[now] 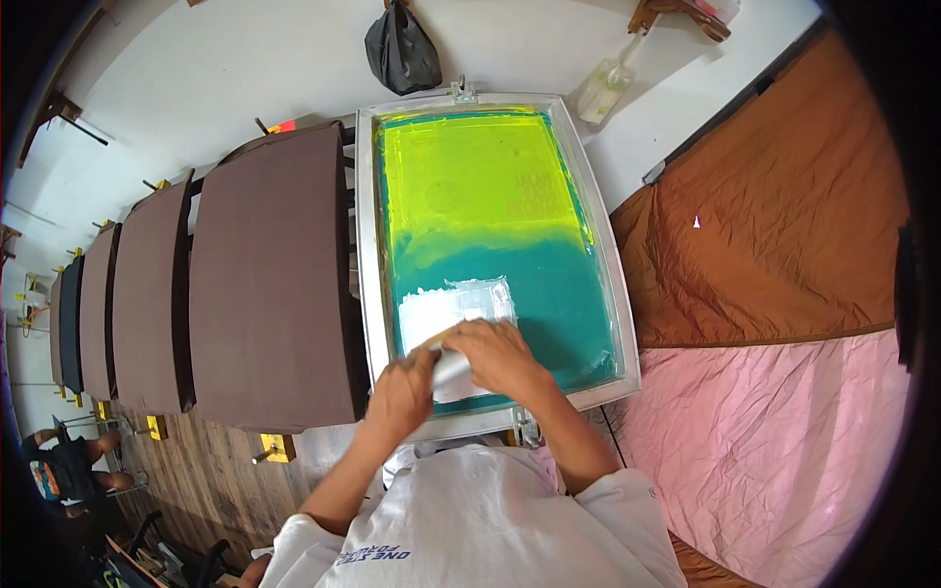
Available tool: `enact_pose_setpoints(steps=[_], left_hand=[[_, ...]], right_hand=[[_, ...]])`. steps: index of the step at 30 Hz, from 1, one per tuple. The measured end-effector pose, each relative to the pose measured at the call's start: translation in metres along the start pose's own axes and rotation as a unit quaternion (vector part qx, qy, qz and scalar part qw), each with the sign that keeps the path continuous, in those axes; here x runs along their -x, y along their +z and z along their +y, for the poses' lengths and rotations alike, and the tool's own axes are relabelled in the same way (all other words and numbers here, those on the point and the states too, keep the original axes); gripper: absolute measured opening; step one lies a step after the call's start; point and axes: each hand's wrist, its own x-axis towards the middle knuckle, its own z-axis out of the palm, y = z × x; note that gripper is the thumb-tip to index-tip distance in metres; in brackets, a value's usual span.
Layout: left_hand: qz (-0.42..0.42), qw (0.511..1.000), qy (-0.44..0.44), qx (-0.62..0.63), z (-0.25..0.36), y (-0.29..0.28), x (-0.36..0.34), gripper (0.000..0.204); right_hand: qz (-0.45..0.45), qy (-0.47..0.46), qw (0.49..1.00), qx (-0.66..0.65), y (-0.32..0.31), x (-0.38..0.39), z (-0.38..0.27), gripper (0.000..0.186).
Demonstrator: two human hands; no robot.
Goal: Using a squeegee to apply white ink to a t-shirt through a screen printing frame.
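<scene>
A screen-printing frame (605, 245) with a pale metal rim lies in front of me. Its mesh is lime yellow (470, 162) over the far part and teal (554, 294) nearer me. Thick white ink (428, 312) covers a patch at the near left of the mesh. Over that patch, my left hand (400, 394) and my right hand (495, 357) are both closed on a squeegee (440, 339), the left one lower and nearer me. Most of the squeegee is hidden behind the fingers; a yellowish edge of it shows.
To the left stand several boards covered in brown fabric (270, 284), with yellow clamps (278, 449) along their ends. A black plastic bag (403, 49) hangs on the wall. Brown sheeting (774, 225) and pink sheeting (755, 441) spread to the right. Another person (74, 470) sits at lower left.
</scene>
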Motion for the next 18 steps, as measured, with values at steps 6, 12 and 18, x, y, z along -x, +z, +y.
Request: enact_pose_setpoints(steps=[6,12,18], left_hand=[[-0.001,0.998,0.062,0.02,0.021,0.019,0.025,0.044],[-0.057,0.994,0.09,0.026,0.009,-0.005,-0.029,0.038],[-0.08,0.996,0.049,0.01,-0.015,-0.003,-0.082,0.034]], right_hand=[[-0.001,0.021,0.999,-0.038,0.004,0.055,-0.002,0.043],[0.073,0.048,0.995,-0.038,-0.011,0.033,0.006,0.042],[0.097,0.082,0.991,-0.031,-0.015,-0.012,0.027,0.037]])
